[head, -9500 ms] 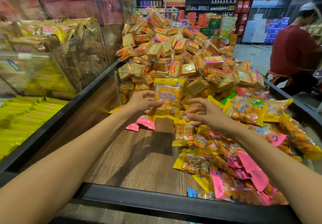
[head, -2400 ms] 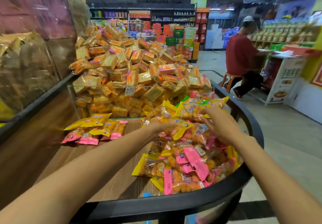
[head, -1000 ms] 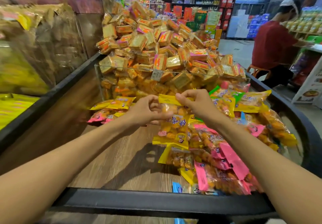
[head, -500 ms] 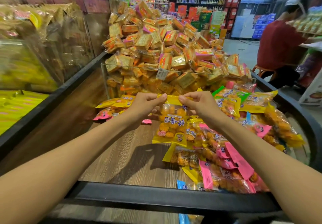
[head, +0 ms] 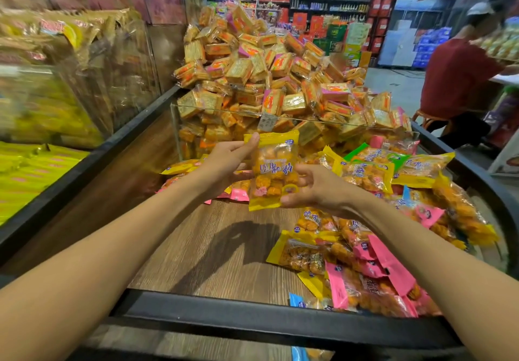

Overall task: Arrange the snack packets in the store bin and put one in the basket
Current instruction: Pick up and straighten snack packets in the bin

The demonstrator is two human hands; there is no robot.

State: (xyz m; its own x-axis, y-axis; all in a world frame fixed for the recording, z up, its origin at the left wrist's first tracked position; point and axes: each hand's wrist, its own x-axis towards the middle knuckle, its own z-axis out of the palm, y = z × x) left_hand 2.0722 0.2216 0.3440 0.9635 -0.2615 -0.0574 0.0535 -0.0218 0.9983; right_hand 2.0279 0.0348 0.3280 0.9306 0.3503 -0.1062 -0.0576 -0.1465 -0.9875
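A yellow snack packet (head: 273,169) with orange pieces inside hangs upright above the wooden floor of the store bin (head: 224,248). My left hand (head: 227,164) pinches its top left corner. My right hand (head: 314,189) is at its lower right edge, fingers spread and touching the packet. A loose heap of yellow, pink and green snack packets (head: 365,248) fills the right side of the bin. A small row of laid-down packets (head: 185,172) lies at the far left, against the clear divider. No basket is visible.
The bin's black rim (head: 252,318) runs along the near edge and curves round the right. Behind a clear divider (head: 280,119) rises a tall pile of cracker packs (head: 266,65). Another clear bin (head: 70,79) stands at left. A person in red (head: 455,79) sits far right.
Half a second ago both hands pinched the packet's top edge. Now my right hand has dropped to the packet's lower right side and the packet is lifted slightly higher.
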